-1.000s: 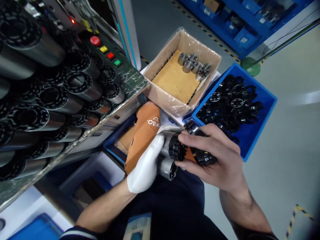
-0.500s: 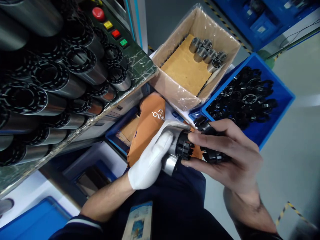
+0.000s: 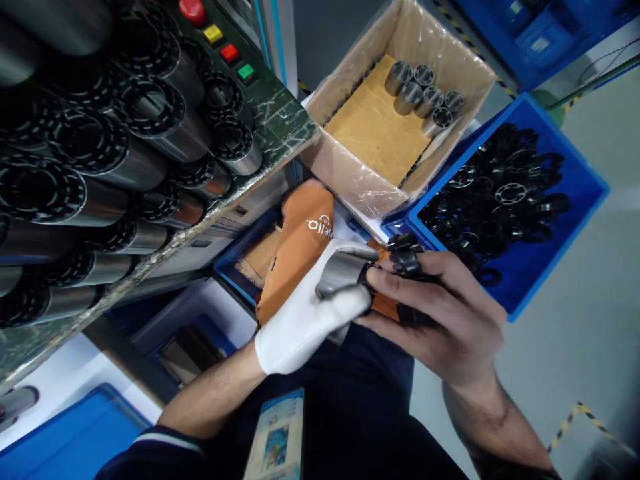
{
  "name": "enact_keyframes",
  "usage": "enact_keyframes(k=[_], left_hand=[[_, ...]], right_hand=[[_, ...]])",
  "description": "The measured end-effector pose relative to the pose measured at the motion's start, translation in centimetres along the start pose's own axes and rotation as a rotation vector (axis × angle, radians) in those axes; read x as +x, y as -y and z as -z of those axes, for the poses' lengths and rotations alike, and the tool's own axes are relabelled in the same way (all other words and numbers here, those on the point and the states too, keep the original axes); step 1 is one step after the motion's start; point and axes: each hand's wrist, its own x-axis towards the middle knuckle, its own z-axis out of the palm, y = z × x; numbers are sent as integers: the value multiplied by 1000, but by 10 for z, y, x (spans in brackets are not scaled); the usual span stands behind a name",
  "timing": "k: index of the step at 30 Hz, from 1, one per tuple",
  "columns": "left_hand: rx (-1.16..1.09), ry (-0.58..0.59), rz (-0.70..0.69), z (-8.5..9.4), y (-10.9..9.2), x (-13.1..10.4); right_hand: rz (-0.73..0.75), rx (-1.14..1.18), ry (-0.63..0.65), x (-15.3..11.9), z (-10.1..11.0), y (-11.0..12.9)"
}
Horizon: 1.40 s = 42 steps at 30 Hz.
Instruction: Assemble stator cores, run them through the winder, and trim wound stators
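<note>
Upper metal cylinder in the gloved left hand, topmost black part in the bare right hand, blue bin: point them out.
Upper metal cylinder (image 3: 343, 272): head view, middle of its side wall.
Topmost black part (image 3: 406, 257): head view, its body.
Blue bin (image 3: 543, 257): head view, bare inner surface.

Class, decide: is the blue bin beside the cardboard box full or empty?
Partly full: the blue bin holds a heap of black rings, with its bare blue inside showing beside them.
</note>
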Motion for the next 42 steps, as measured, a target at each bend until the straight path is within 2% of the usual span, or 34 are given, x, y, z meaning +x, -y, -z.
enact_keyframes(k=[3, 7, 9, 10, 12, 15, 16, 18, 20, 22, 24, 26, 28, 30, 36, 42], left_hand=[[-64, 17, -78, 2, 13, 2], [-125, 25, -182, 6, 23, 6], [-29, 32, -217, 8, 20, 7], [42, 18, -247, 8, 18, 7], [169, -60, -328, 6, 15, 8], [228, -205, -372, 1, 14, 9], [219, -239, -357, 0, 15, 8], [188, -263, -299, -3, 15, 6], [104, -194, -228, -5, 13, 4], [-86, -144, -134, -10, 8, 2], [-297, -195, -40, -16, 1, 3], [-398, -328, 13, -23, -6, 7], [-390, -410, 27, -28, -11, 11], [-367, -441, 21, -31, -13, 14], [-272, -412, 16, -31, -9, 17], [-318, -426, 68, -31, 0, 20]], right_hand=[[-119, 221, 25, 1, 7, 5], [-446, 987, 230, -2, 9, 11], [-491, 1272, 330, -4, 5, 10], [-490, 1324, 331, -4, 3, 8], [-478, 1164, 233, -5, 0, 4], [-355, 475, 36, -4, 0, 1], [-279, 284, 13, -3, 0, 1], [-141, 83, 22, -3, 0, 3], [-85, 42, 12, -3, 1, 6], [-95, 69, -20, -2, 1, 9], [-131, 138, -17, -2, 1, 11], [-135, 203, 6, 0, -1, 14], [-118, 233, 27, 2, -6, 15], [-112, 258, 30, 3, -11, 15], [-162, 276, 15, 1, -15, 7], [-181, 283, -9, -3, -20, 1]])
